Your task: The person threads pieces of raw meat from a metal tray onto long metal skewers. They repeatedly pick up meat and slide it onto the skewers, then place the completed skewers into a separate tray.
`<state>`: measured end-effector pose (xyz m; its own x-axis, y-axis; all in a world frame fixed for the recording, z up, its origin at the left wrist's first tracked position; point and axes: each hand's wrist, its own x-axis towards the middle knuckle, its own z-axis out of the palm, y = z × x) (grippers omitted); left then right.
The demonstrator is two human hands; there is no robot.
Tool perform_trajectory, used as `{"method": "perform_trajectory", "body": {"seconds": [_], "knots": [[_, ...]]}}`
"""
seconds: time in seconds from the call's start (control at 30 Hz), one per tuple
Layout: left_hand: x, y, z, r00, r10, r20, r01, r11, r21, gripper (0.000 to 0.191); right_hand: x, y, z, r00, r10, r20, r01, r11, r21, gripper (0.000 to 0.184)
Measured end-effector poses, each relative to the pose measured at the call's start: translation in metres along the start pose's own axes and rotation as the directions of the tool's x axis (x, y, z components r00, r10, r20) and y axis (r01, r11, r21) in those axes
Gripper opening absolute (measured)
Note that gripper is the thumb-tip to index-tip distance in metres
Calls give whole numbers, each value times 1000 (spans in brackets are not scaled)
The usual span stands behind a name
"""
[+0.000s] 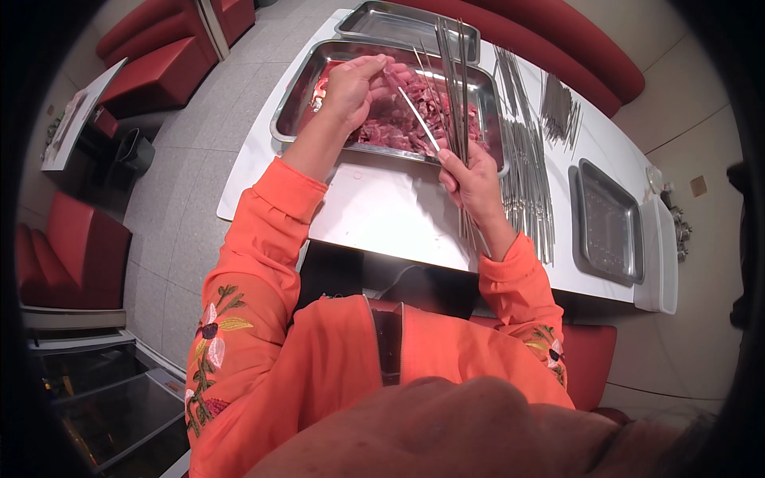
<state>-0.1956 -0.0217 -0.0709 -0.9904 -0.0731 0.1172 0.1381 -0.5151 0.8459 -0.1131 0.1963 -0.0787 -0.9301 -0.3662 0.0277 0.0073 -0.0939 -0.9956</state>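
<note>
Above a steel tray (289, 113) of raw red meat pieces (388, 132), my left hand (357, 89) pinches a small piece of meat (392, 76). One metal skewer (418, 116) slants from my right hand up to that piece; whether its tip has pierced the meat I cannot tell. In my right hand (472, 176) is a bundle of metal skewers (457, 89), standing roughly upright at the tray's front right, with that single skewer held by the thumb. The bundle hides part of the meat and tray behind it.
Many loose skewers (526, 179) lie right of the tray on the white table (382, 215), with another pile (557, 107) farther back. A second steel tray (412, 30) stands behind, a third (609, 221) at right beside a white bin (660, 257). Red bench seats (574, 48) border the table.
</note>
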Motion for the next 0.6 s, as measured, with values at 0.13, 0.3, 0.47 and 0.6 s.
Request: {"method": "perform_trajectory", "body": {"seconds": [0.13, 0.3, 0.47, 0.6], "knots": [[-8, 4, 9, 999, -28, 22, 29, 999, -18, 20, -1, 0, -1, 1000, 3, 0, -3, 999, 35, 19], [-9, -1, 10, 998, -39, 43, 41, 998, -50, 19, -2, 1, 3, 999, -25, -21, 26, 997, 78, 20], [-6, -12, 10, 995, -51, 88, 56, 997, -60, 20, 2, 9, 6, 992, -98, -81, 105, 991, 87, 20], [-18, -22, 25, 987, -111, 120, 116, 993, -33, 21, 2, 5, 3, 994, -75, -80, 81, 994, 77, 18]]}}
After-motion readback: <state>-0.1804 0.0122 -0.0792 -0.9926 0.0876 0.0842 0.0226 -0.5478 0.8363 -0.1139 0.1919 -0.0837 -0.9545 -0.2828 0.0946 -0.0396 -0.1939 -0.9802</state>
